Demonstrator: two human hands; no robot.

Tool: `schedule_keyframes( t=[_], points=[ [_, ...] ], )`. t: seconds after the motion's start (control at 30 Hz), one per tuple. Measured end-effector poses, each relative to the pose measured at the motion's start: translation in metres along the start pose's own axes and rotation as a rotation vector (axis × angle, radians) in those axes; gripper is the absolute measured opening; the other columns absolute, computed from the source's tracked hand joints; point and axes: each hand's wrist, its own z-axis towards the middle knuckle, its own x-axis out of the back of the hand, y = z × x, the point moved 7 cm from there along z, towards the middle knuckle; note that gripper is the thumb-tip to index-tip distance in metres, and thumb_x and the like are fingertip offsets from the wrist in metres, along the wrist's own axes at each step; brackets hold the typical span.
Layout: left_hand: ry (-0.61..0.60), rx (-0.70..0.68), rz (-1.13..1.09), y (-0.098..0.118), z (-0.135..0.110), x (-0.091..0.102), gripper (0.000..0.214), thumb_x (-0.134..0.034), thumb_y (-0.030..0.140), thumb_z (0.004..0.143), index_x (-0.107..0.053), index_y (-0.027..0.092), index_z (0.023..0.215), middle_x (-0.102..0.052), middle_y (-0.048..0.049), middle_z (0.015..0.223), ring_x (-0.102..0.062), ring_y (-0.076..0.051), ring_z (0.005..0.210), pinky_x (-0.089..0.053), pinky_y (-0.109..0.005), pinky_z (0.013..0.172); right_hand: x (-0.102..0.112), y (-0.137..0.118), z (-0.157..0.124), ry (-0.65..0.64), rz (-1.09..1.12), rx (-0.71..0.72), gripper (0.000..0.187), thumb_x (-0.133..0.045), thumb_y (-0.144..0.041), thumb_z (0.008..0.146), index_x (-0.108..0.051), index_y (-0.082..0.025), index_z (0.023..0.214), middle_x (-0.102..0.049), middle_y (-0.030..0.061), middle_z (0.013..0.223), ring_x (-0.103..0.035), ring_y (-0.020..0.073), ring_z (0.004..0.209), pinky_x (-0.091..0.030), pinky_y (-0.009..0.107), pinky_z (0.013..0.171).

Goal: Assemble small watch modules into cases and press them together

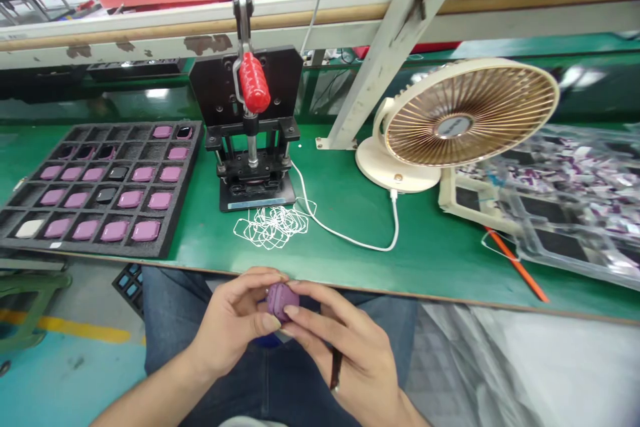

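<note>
Snugly, both hands [233, 323] pinch a purple case [281, 301].

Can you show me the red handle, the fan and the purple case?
Red handle [255, 83], head view, middle of the grip.
Fan [480, 97], head view, front guard.
Purple case [281, 301], head view, top face.

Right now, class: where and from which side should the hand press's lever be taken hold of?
Take the red grip from the front: it is the lever's fat, ribbed sleeve, and the black upright plate stands behind it.
</note>
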Motion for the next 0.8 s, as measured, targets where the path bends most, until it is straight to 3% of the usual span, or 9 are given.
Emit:
schedule_keyframes(
  t=[0.2, 0.47, 0.8],
  points=[
    [-0.007, -0.011, 0.032, -0.002, 0.001, 0.002, 0.045, -0.099, 0.025, 0.073, -0.086, 0.027, 0.116, -0.074, -0.0121, 0.127, -0.073, -0.029, 0.117, -0.059, -0.039, 0.104, 0.004, -0.004, -0.002, 0.012, -0.135, 0.015, 0.036, -0.074, -0.017, 0.100, -0.079, -0.036, 0.129, -0.076, 0.0052, 0.128, -0.064, 0.0096, 0.059, -0.058, 0.025, 0.055],
    [-0.019, -0.057, 0.075, -0.001, 0.001, 0.005, 0.047, -0.100, 0.025, 0.072, -0.086, 0.029, 0.117, -0.074, -0.0120, 0.125, -0.073, -0.029, 0.117, -0.063, -0.036, 0.097, -0.003, -0.009, -0.010, -0.010, -0.273, 0.101, 0.041, -0.072, -0.008, 0.098, -0.077, -0.029, 0.133, -0.074, 0.0098, 0.137, -0.074, 0.0126, 0.073, -0.064, 0.026, 0.067],
    [0.012, -0.030, 0.070, -0.003, 0.000, 0.005, 0.047, -0.102, 0.029, 0.068, -0.087, 0.029, 0.113, -0.073, -0.0120, 0.121, -0.074, -0.027, 0.109, -0.063, -0.035, 0.091, -0.004, -0.006, -0.011, 0.021, -0.187, 0.015, 0.046, -0.070, -0.008, 0.098, -0.075, -0.036, 0.135, -0.074, 0.0066, 0.132, -0.057, 0.0083, 0.054, -0.054, 0.024, 0.050]
  ],
)
